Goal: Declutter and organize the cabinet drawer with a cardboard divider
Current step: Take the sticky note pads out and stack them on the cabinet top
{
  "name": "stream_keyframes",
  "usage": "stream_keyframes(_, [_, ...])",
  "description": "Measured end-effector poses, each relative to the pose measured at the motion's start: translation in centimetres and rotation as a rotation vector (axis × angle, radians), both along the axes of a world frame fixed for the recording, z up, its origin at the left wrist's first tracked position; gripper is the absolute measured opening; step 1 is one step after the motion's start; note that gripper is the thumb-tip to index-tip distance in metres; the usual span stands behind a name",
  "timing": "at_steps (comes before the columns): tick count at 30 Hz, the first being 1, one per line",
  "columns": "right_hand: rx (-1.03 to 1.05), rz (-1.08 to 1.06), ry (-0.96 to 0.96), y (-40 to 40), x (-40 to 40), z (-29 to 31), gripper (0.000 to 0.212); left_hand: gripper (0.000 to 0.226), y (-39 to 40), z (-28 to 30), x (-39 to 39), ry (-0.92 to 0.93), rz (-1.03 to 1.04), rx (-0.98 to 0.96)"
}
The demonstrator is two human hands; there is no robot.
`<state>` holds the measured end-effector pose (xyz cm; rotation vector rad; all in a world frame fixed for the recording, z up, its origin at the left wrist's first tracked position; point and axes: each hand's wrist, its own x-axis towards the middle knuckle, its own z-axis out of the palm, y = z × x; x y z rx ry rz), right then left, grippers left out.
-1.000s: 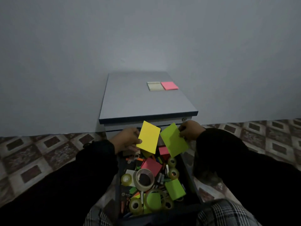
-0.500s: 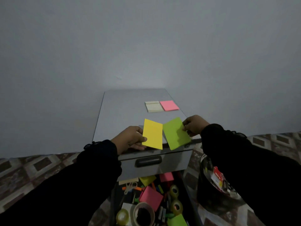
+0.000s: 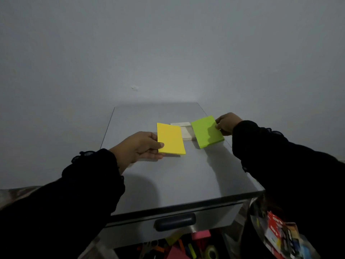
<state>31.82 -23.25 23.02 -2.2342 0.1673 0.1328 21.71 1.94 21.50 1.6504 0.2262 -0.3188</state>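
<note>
The left hand pinched a yellow pad and the right hand a green pad, both over the cabinet top, apparently emptying the cluttered drawer at 6 o'clock.

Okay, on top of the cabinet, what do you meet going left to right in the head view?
Left hand → yellow pad → pale pad → green pad → right hand.
</note>
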Motion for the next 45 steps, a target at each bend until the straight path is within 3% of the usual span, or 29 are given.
stream_keyframes(4, [-0.013,-0.032,-0.003,-0.4,3.0,-0.8,0.037,0.009,0.6,0.4,0.9,0.008,0.009,0.030])
stream_keyframes(8, [-0.251,-0.041,-0.001,-0.1,5.7,-2.5,0.032,0.011,0.9,0.7,1.6,0.008,0.001,0.033])
stream_keyframes(11, [-0.309,-0.044,-0.010,-0.3,6.9,-3.4,0.030,0.012,0.5,0.8,2.2,0.010,-0.010,0.014])
stream_keyframes(19, [-0.300,-0.007,-0.118,0.4,3.5,-1.9,0.028,0.007,-2.9,-0.6,4.9,0.040,0.042,-0.012])
stream_keyframes(25, [-0.318,0.106,-0.181,0.7,0.4,-1.1,0.029,0.017,-5.0,-1.6,7.4,0.035,0.100,0.008])
stream_keyframes(30, [-0.329,0.166,-0.173,-0.3,-0.6,-0.5,0.030,0.020,-6.0,-1.4,8.1,0.007,0.138,0.140])
stream_keyframes(33, [-0.335,0.182,-0.162,-0.7,-1.5,-0.1,0.030,0.020,-6.0,-1.0,7.5,-0.030,0.096,0.257])
stream_keyframes(35, [-0.323,0.184,-0.143,-0.9,-2.3,0.1,0.030,0.007,-6.0,-0.4,6.5,-0.070,0.090,0.340])
stream_keyframes(38, [-0.260,0.182,-0.110,-1.0,-4.1,0.6,0.030,0.046,-5.9,0.1,5.2,-0.110,0.085,0.408])
stream_keyframes(41, [-0.218,0.201,-0.087,-0.8,-6.6,1.3,0.029,0.018,-5.9,0.9,2.4,-0.160,-0.013,0.433])
stream_keyframes(45, [-0.201,0.238,-0.071,-0.6,-10.5,1.8,0.028,0.023,-5.6,0.9,-2.6,-0.201,-0.082,0.423])
